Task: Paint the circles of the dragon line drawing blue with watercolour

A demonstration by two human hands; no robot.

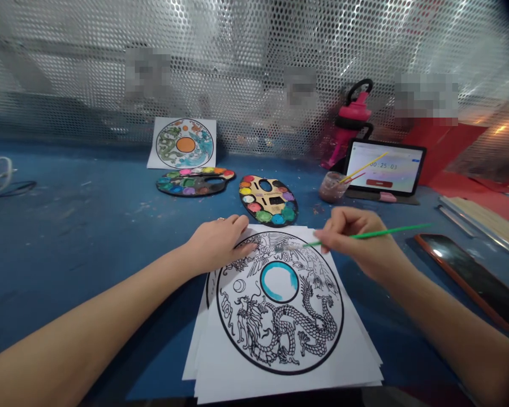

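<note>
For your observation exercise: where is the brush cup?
Head view: the brush cup stands right of centre, between the wooden palette and the tablet.

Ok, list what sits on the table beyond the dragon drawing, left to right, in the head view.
White cable → dark round paint palette → tan oval paint palette → cup of brushes → tablet → wooden sticks.

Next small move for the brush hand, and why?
Probably slide the green brush tip down onto the blue ring, whose paint band looks uneven. The right hand holds the tip just above that ring on the sheet, while the left hand pins the sheet's upper left.
</note>
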